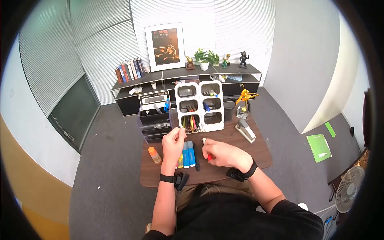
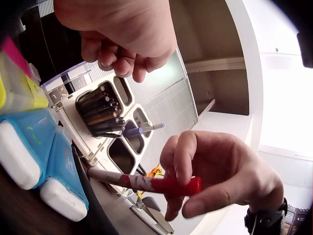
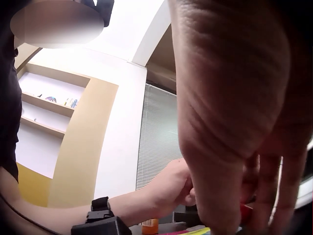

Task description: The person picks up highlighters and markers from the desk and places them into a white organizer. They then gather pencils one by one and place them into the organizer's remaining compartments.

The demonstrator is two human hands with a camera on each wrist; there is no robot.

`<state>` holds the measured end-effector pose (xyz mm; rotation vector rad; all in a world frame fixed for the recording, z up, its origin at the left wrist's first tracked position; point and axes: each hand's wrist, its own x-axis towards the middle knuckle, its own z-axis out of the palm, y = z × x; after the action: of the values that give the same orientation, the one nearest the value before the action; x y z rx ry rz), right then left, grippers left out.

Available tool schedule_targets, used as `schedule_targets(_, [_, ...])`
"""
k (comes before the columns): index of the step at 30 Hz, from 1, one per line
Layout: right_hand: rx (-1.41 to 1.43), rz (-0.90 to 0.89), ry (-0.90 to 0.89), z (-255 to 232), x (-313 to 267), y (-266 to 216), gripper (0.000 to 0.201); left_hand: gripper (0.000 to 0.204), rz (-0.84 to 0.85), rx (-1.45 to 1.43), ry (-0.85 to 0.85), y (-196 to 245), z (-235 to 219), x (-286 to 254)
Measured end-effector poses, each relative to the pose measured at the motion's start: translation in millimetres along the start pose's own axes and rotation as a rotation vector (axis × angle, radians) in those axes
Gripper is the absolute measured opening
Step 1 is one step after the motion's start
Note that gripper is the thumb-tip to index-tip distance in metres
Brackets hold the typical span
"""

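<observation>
My right hand [image 1: 225, 154] pinches a red and white marker [image 2: 149, 184] by its red end, thumb on one side and fingers on the other. The marker's pale end points away toward the white organizer [image 1: 201, 100]. My left hand [image 1: 173, 145] is raised over the table in front of the pencil compartment, fingers loosely curled with nothing between them. Below and between the hands lie two blue highlighters [image 1: 188, 155], a yellow highlighter [image 1: 180, 161] partly hidden by my left hand, and a black pen [image 1: 196, 157]. In the right wrist view, my right palm [image 3: 230, 88] hides most of the marker.
An orange bottle [image 1: 154, 155] stands left of my left hand. Pencils [image 1: 191, 123] fill one organizer compartment; other compartments hold a few pens. A clear desk box [image 1: 154, 120] is at back left. A stapler [image 1: 245, 131] lies at right, near a golden figurine [image 1: 245, 96].
</observation>
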<state>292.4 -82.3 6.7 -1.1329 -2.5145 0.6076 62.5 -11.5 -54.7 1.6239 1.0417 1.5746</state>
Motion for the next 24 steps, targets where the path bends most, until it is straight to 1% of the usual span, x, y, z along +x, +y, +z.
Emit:
schedule_targets(1, [0.018,0.021,-0.067,5,1,1,0.018,0.037,0.0,0.009,-0.003,-1,0,0])
schedule_targets(2, [0.019,0.02,-0.068,10,1,4,0.018,0.037,0.001,0.018,-0.005,-2,-1,1])
schedule_targets(4, [0.016,0.013,-0.199,20,3,10,0.016,0.038,-0.003,0.026,-0.004,-4,-1,1])
schedule_targets(6, [0.032,0.01,-0.221,23,6,12,0.015,0.038,-0.008,0.033,-0.003,-3,-1,1])
schedule_targets(8, [0.079,0.086,-0.318,20,9,10,0.016,0.038,0.0,0.017,0.0,-2,0,0])
schedule_targets(9, [0.081,0.086,-0.321,17,8,9,0.016,0.038,-0.004,0.018,0.001,-1,-1,0])
schedule_targets(11, [0.048,0.104,-0.165,12,5,5,0.02,0.037,0.008,0.015,-0.008,0,0,0])
schedule_targets(12, [0.049,0.105,-0.167,14,4,7,0.02,0.037,0.005,0.015,-0.009,0,0,0])
schedule_targets(14, [-0.013,0.126,-0.01,17,5,11,0.025,0.037,0.014,0.028,-0.012,0,-1,1])
schedule_targets(15, [-0.046,0.12,-0.011,17,4,11,0.028,0.037,0.014,0.029,-0.012,0,-1,0])
schedule_targets(18, [-0.029,0.089,-0.035,20,7,11,0.028,0.037,0.014,0.021,-0.009,-1,-1,1])
schedule_targets(22, [-0.013,0.092,-0.065,22,10,12,0.028,0.037,-0.003,0.013,-0.015,-3,-1,1])
schedule_targets(24, [-0.048,-0.018,-0.014,25,10,19,0.03,0.037,-0.011,0.007,-0.021,-1,-1,1])
